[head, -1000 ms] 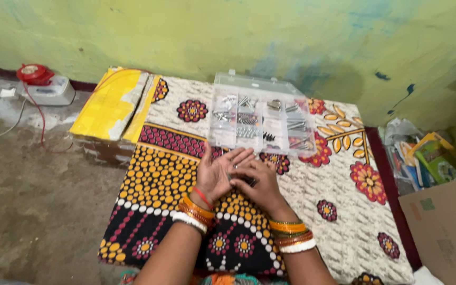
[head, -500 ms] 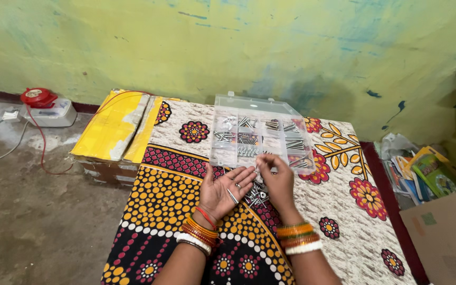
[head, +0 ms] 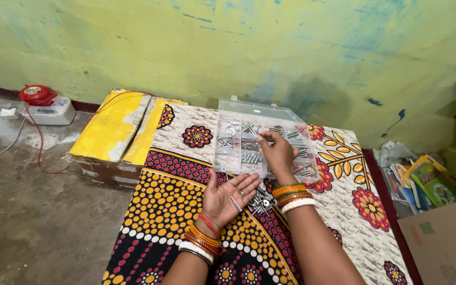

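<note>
Pinched fingertips of the right hand [head: 278,153] reach over the clear compartment box [head: 262,141] at centre frame, though what they hold is too small to tell. Just below, the left hand [head: 228,198] lies palm up and spread, a small metal screw [head: 236,203] resting on it. Loose screws [head: 262,202] lie on the patterned cloth [head: 186,211] between the wrists.

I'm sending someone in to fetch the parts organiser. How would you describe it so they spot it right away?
Find the patterned cloth with orange dots and red flowers spread below the green wall. At its far end, by the wall, lies the clear plastic compartment box with its lid open, where the right hand reaches in. It alone is see-through and holds rows of small silver screws.
</note>
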